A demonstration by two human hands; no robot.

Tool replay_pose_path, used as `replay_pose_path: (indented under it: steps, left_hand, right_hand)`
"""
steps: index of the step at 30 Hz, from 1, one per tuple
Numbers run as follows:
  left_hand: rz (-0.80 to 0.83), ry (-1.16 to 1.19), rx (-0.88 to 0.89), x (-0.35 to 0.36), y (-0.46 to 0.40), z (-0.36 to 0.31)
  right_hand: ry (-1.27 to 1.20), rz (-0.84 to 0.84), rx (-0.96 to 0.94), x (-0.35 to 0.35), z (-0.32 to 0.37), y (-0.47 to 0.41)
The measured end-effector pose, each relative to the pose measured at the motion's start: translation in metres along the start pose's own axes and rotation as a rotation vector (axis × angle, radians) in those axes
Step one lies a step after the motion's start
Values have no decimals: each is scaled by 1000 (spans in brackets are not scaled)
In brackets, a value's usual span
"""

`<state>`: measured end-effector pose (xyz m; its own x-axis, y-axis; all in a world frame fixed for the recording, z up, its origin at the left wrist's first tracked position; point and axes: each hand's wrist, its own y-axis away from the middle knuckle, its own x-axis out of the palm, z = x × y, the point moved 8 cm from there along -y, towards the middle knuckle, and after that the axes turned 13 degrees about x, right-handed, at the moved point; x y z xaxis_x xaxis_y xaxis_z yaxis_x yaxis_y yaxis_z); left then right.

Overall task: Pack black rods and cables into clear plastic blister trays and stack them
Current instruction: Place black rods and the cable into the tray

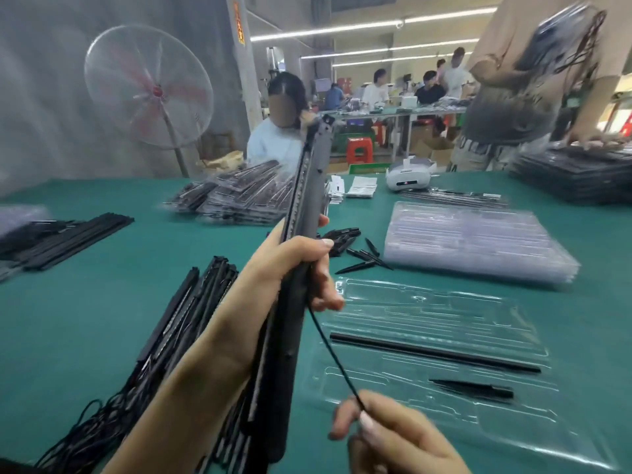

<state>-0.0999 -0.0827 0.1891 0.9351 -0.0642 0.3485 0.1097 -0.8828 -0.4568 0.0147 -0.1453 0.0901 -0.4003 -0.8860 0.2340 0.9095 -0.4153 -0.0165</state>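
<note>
Head view: left hand grips long black strip bar upright, frame centre. Right hand pinches its thin black cable, lower centre, above clear plastic blister tray.

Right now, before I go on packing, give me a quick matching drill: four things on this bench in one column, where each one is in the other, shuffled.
Things:
1. long black bar
2. thin black cable
3. slim black rod
4. stack of empty clear trays

Places:
A. lying in the open clear tray
B. on the green table beyond the open tray
C. gripped upright in the left hand
D. pinched by the right hand

Pairs: 1-C, 2-D, 3-A, 4-B
</note>
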Motion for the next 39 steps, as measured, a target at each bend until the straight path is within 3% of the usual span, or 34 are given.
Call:
replay_pose_path:
  steps: [5, 7, 10, 15, 20, 26, 29, 33, 36, 39]
  left_hand:
    - [-202, 255, 40, 12, -12, 57]
    - [-289, 281, 40, 25, -14, 83]
    - [-366, 350, 63, 43, -18, 112]
    - [-301, 545, 77, 62, -20, 142]
    - [-191, 669, 96, 69, -20, 157]
    - [-105, 50, -135, 16, -16, 177]
    - [-80, 64, -224, 5, -10, 183]
    - [-203, 86, -239, -16, -10, 188]
    - [-175, -171, -242, -31, -8, 192]
    - [-174, -382, -238, -53, 2, 196]
  right_hand:
    - [-71, -472, -60, -96, 28, 52]
    - [43, -554, -40, -113, 31, 65]
    - [361, -586, 173, -117, 21, 80]
    - [919, -822, 372, -138, 16, 113]
    - [1051, -848, 429, -156, 5, 135]
    - [1300, -1077, 297, -205, 70, 188]
    - [1402, -1019, 247, -228, 95, 179]
    - [1525, -944, 290, -261, 108, 156]
    - [1478, -934, 387, -282, 89, 146]
    - [1461, -919, 357, -288, 53, 139]
